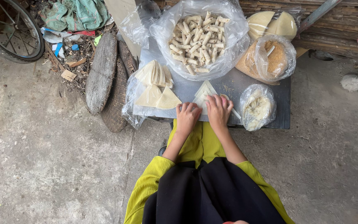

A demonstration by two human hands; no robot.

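A bicycle wheel (11, 31) and woven trays (104, 79) flank a low grey board (233, 85) where a person in a yellow top rolls pastry. Cut triangular wrappers (156, 89) lie at the board's left, finished rolls fill an open plastic bag (199, 39) behind. The left hand (187, 116) and right hand (218, 110), fingers curled down and closed over one wrapper (204, 92) at the near edge, appear to be mid-fold; rolling it tight toward the point seems the move called for. A bag of filling (257, 108) sits just right.
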